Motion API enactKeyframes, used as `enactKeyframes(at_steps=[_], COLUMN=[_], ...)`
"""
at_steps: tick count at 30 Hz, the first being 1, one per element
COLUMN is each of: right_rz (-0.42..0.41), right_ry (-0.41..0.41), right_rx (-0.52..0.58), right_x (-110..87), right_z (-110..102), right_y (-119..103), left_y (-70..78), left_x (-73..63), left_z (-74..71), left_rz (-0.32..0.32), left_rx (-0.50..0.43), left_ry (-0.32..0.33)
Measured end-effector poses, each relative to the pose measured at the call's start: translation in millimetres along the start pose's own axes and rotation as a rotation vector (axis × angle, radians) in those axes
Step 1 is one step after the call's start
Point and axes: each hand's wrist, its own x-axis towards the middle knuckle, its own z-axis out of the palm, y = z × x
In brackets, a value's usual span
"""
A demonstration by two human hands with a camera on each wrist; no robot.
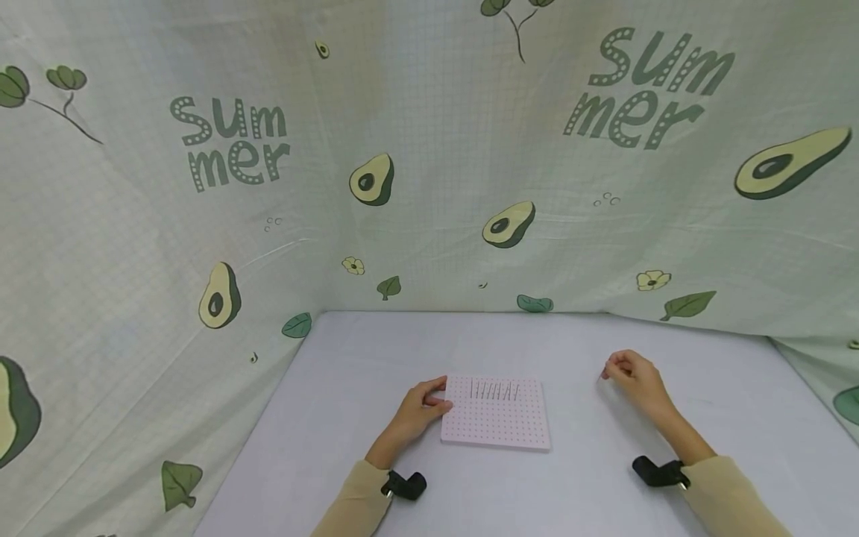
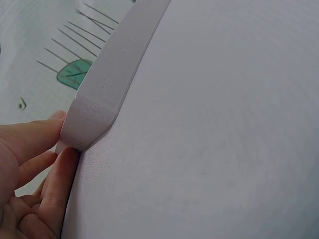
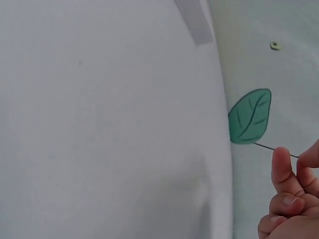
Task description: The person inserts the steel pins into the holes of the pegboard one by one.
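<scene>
A pale pink board (image 1: 496,426) with rows of small holes lies on the table, and several thin metal pins (image 1: 493,391) stand in a row near its far side, some leaning. My left hand (image 1: 414,414) holds the board's left edge between thumb and fingers. In the left wrist view the thumb and a finger meet the end of the board (image 2: 119,55), pins rising beyond it. Off to the right of the board, my right hand (image 1: 636,382) is raised over the table. Its thumb and index finger pinch a thin metal pin (image 3: 264,146), whose end sticks out past the fingertips.
The white table (image 1: 322,418) reaches back to a hanging cloth (image 1: 429,253) printed with avocados, leaves and lettering. This cloth also walls off the left side. A black wrist mount (image 1: 406,486) sits on the left sleeve, another mount (image 1: 659,473) on the right.
</scene>
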Motion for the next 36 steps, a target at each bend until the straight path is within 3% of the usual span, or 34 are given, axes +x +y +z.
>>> enactKeyframes(at_steps=[11, 21, 36], right_rz=[-0.067, -0.092, -0.089], right_ry=[-0.035, -0.079, -0.141], right_rx=[0.087, 0.121, 0.188], right_x=[-1.4, 0.1, -6.0], right_z=[31.1, 57.8, 90.3], right_y=[-29.5, -43.9, -58.0], left_y=[2.7, 4.7, 4.0], left_x=[-2.2, 0.7, 0.6], left_z=[0.8, -0.2, -1.3], left_rz=[0.017, -0.013, 0.014], left_rx=[-0.050, 0.020, 0.013], left_ry=[0.014, 0.009, 0.007])
